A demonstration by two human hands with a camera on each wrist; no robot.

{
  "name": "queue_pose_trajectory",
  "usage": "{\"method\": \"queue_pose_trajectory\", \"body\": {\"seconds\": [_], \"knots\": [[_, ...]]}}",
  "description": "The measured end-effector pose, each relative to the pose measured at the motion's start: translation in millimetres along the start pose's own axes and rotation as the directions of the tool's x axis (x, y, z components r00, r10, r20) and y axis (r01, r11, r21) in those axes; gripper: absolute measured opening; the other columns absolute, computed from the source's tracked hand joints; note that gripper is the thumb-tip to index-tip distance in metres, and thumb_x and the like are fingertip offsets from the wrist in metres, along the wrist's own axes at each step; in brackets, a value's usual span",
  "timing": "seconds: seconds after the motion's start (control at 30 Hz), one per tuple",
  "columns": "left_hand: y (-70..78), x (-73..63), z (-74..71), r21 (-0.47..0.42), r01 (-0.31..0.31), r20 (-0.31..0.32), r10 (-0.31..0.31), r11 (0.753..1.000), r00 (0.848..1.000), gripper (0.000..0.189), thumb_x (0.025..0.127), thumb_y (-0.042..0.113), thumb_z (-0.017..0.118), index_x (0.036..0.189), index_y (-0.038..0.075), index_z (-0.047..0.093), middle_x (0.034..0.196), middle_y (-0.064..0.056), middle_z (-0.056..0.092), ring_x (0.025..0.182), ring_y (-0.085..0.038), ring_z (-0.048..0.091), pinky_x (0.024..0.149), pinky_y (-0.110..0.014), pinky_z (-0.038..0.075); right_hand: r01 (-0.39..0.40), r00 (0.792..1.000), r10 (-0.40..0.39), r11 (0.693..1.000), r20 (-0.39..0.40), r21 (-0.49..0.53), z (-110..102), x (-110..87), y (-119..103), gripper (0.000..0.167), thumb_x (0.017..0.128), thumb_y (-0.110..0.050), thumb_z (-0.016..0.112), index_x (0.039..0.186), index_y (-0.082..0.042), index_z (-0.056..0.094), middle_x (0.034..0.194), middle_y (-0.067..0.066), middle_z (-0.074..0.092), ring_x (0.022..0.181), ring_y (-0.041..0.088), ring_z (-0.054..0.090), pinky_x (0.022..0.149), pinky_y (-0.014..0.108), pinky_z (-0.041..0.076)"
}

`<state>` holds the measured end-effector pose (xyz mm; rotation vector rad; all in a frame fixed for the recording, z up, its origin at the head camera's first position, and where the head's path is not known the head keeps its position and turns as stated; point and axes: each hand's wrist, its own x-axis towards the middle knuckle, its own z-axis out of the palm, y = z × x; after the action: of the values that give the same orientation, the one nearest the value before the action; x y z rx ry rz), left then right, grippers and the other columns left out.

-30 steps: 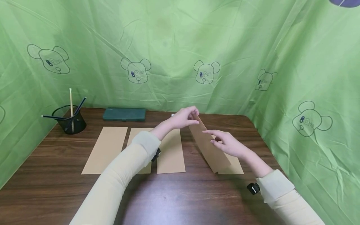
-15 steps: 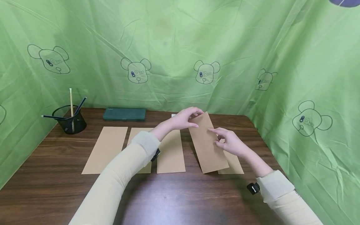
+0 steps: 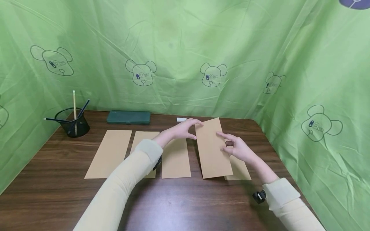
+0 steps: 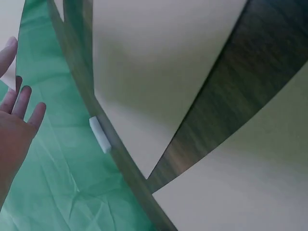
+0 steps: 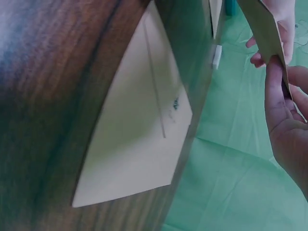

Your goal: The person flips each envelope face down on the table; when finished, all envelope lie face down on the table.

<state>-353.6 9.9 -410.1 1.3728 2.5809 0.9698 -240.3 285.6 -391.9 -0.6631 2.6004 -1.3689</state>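
Observation:
A flat brown kraft-paper rectangle (image 3: pixel 212 154) stands tilted above the table in the head view, its lower edge low near the wood. My right hand (image 3: pixel 238 149) pinches its right edge; the right wrist view shows the thumb on one face and fingers on the other. At the upper left corner, my left hand (image 3: pixel 180 130) has loosely spread, extended fingers; the fingertips touch or nearly touch the paper. Partly behind the held piece lies another kraft rectangle (image 3: pixel 240 171), which bears a thin line and small dark print in the right wrist view.
More kraft rectangles lie in a row at left: one far left (image 3: pixel 108 154), one partly under my left arm (image 3: pixel 147 136), one beside it (image 3: pixel 176 160). Along the back are a green case (image 3: pixel 128 117), a white block (image 3: pixel 181 119) and a black mesh cup (image 3: pixel 76 128) with pencils. Green cloth (image 3: pixel 173 64) surrounds.
The held kraft rectangle has turned from nearly edge-on to facing me, its lower edge swinging left. My left hand has drawn slightly down and left, with its fingers loosening. The white block now shows more.

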Motion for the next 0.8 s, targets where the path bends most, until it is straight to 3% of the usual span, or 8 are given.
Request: {"method": "queue_pose_trajectory", "body": {"seconds": [0.2, 0.37, 0.5, 0.63, 0.8], "knots": [[-1.7, -1.2, 5.8, 0.027, 0.052, 0.003, -0.052, 0.998, 0.999, 0.066, 0.075, 0.02, 0.08, 0.133, 0.017, 0.049, 0.134, 0.0, 0.048, 0.128, -0.017, 0.038, 0.11, -0.034, 0.03, 0.027, 1.0, -0.028, 0.997, -0.007, -0.069, 4.9, 4.2, 14.8, 0.064, 0.083, -0.005, 0.07, 0.141, -0.011, 0.044, 0.131, 0.014, 0.051, 0.076, 0.011, 0.062, 0.055, 0.031, 0.052], [-1.5, -3.4, 10.3, 0.034, 0.101, 0.006, -0.101, 0.994, 0.995, 0.066, 0.074, 0.019, 0.081, 0.132, 0.017, 0.049, 0.133, -0.003, 0.047, 0.127, -0.019, 0.038, 0.109, -0.036, 0.031, 0.025, 1.0, -0.025, 0.974, 0.002, -0.225, 9.3, 6.8, 22.1, 0.069, 0.078, -0.007, 0.076, 0.14, -0.013, 0.046, 0.137, 0.009, 0.051, 0.089, 0.02, 0.06, 0.067, 0.027, 0.051], [-2.9, -3.3, 13.9, 0.056, 0.12, 0.013, -0.121, 0.991, 0.993, 0.065, 0.074, 0.02, 0.081, 0.131, 0.017, 0.049, 0.133, -0.004, 0.045, 0.128, -0.02, 0.037, 0.109, -0.038, 0.031, 0.055, 0.998, -0.044, 0.947, 0.04, -0.315, 12.6, 7.2, 26.3, 0.076, 0.073, -0.009, 0.08, 0.141, -0.012, 0.045, 0.143, 0.01, 0.045, 0.103, 0.025, 0.055, 0.075, 0.034, 0.053], [-6.8, -2.5, 18.2, 0.099, 0.141, 0.022, -0.144, 0.985, 0.989, 0.065, 0.075, 0.023, 0.08, 0.132, 0.021, 0.048, 0.135, -0.003, 0.043, 0.129, -0.023, 0.035, 0.106, -0.047, 0.032, 0.077, 0.995, -0.051, 0.927, 0.081, -0.368, 16.3, 6.9, 29.4, 0.082, 0.07, -0.011, 0.083, 0.141, -0.012, 0.043, 0.139, 0.014, 0.045, 0.105, 0.026, 0.052, 0.084, 0.045, 0.049], [-9.9, -3.0, 23.5, 0.164, 0.158, 0.024, -0.164, 0.974, 0.986, 0.065, 0.076, 0.027, 0.079, 0.132, 0.024, 0.047, 0.135, -0.005, 0.043, 0.128, -0.025, 0.034, 0.102, -0.051, 0.033, 0.096, 0.993, -0.058, 0.888, 0.098, -0.45, 20.4, 7.3, 31.0, 0.089, 0.064, -0.017, 0.087, 0.141, -0.013, 0.043, 0.131, 0.016, 0.048, 0.11, 0.03, 0.05, 0.09, 0.047, 0.045]]}}
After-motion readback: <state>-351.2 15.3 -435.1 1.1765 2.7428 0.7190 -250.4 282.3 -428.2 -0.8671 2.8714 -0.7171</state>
